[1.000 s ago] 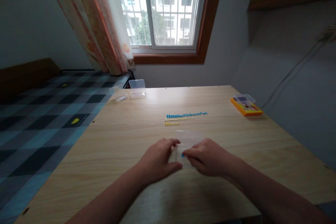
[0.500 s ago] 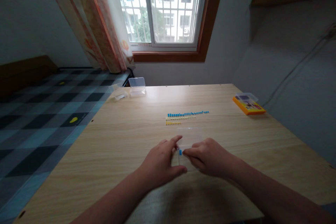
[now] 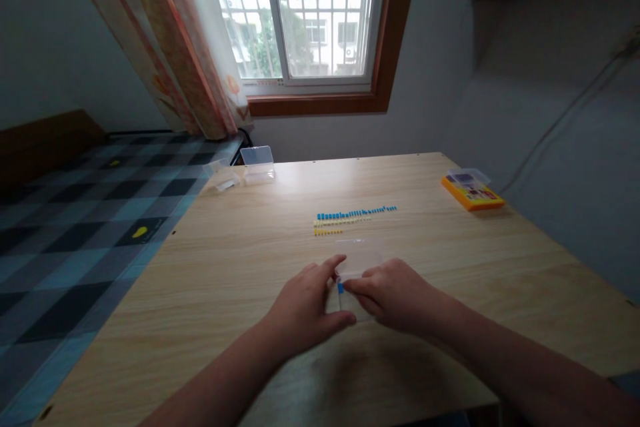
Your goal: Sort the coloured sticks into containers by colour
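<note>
A small clear plastic box point(image 3: 358, 260) with its lid up lies on the wooden table point(image 3: 240, 267) in front of me. My left hand point(image 3: 303, 307) grips the box's left side, thumb below and forefinger at its far corner. My right hand point(image 3: 395, 295) pinches a small blue piece point(image 3: 340, 287) at the box's left edge. Beyond the box lie rows of small blue pieces point(image 3: 356, 213), pale pieces and yellow pieces point(image 3: 327, 232).
Two clear boxes point(image 3: 258, 165) sit at the table's far left corner. An orange-yellow case point(image 3: 471, 191) with a clear lid lies at the far right. A bed with a checked cover point(image 3: 80, 227) adjoins the table's left edge. The window and curtain stand behind.
My left forefinger has stretched out to the box's far corner. The blue piece in my right fingers has shifted slightly left. The view has tilted a little.
</note>
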`<state>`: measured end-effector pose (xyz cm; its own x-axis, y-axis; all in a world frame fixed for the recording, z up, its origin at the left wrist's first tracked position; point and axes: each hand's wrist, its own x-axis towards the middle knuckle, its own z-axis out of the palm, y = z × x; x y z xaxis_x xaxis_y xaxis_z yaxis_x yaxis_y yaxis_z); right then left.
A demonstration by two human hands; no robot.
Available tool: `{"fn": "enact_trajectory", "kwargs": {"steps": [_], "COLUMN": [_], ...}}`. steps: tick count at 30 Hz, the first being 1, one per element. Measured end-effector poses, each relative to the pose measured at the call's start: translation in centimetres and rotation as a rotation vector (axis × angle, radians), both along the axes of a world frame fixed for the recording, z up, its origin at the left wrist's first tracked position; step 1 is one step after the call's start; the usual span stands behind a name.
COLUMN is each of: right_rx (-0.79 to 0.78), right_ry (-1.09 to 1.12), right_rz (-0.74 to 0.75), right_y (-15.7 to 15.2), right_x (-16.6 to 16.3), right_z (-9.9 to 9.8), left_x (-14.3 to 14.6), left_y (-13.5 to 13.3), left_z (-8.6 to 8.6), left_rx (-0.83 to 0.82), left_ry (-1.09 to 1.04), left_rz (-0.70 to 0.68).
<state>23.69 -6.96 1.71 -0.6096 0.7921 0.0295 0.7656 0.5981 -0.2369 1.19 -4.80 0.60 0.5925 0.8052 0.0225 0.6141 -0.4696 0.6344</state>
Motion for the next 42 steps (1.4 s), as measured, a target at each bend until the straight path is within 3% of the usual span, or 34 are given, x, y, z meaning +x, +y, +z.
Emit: {"fn": "enact_trajectory", "kwargs": {"steps": [17,22,26,29,31,36,42], "right_rx": [0.034,0.195,0.275,0.151,0.099,-0.077,-0.254], "right_ry": [0.068,0.220,0.343,0.222,0.173,0.034,-0.101], "right_rz": [0.004,0.075,-0.014,-0.210,-0.253,-0.239,-0.209], "right_y": [-0.1,0.1,3.7,8.6,12.1,18.4,21.3], "right_x": [0.2,1.3,1.5,0.1,-1.4,-4.8,-5.4], "right_z": [-0.9,0.0,3.9,6.6,7.2,5.1,2.4], "left_x": [-0.2,-0.2,-0.1,-0.1,0.0,0.1,0.1], "left_y": [0.0,0.0,-0.1,-0.1,-0.1,-0.2,-0.3], "left_z": [-0.7,-0.7,-0.7,-0.7,-0.6,-0.3,-0.4], "left_rx": [-0.004,-0.011,-0.004,-0.014,-0.025,-0.049,-0.058], "left_ry": [-0.033,-0.028,-0.023,-0.022,-0.022,-0.009,-0.011], "left_rz": [0.025,0.022,0.030,0.030,0.027,0.042,0.044]}}
